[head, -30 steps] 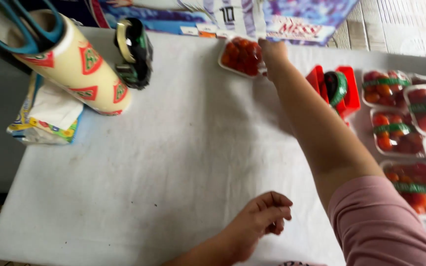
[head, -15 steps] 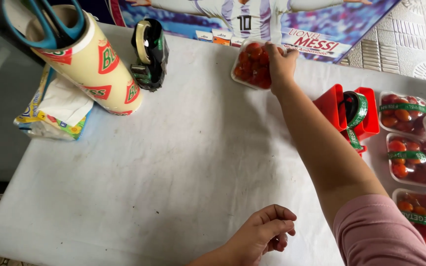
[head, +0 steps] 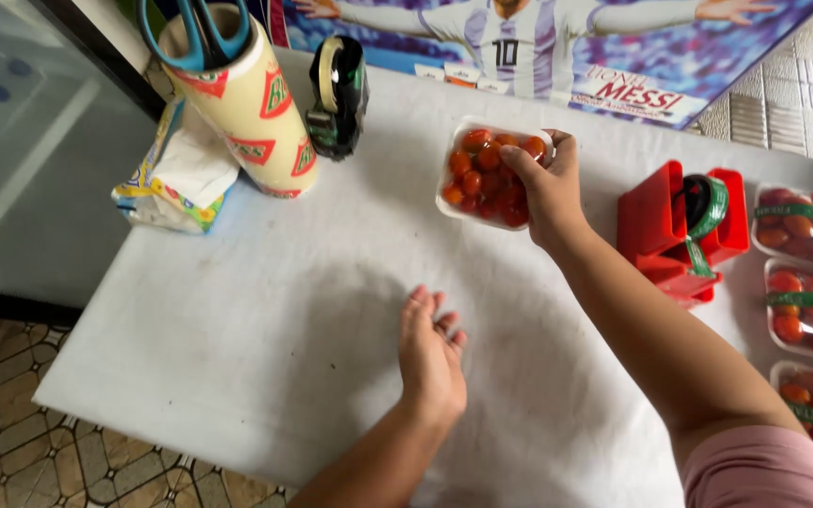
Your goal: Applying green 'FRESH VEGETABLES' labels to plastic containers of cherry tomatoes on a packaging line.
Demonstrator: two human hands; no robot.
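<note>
Head view: one tomato tray (head: 486, 174) is gripped by the right hand (head: 548, 183).
The left hand (head: 430, 353) is held half open, empty, above the surface (head: 265, 310); three banded trays (head: 806, 292) are counted at right.

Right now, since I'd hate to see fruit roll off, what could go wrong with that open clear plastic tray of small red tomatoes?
The right hand grips the uncovered clear plastic tray of small red tomatoes by one edge only; if it tilts, tomatoes could spill onto the white tabletop. The left hand rests on the table, giving no support.
</note>
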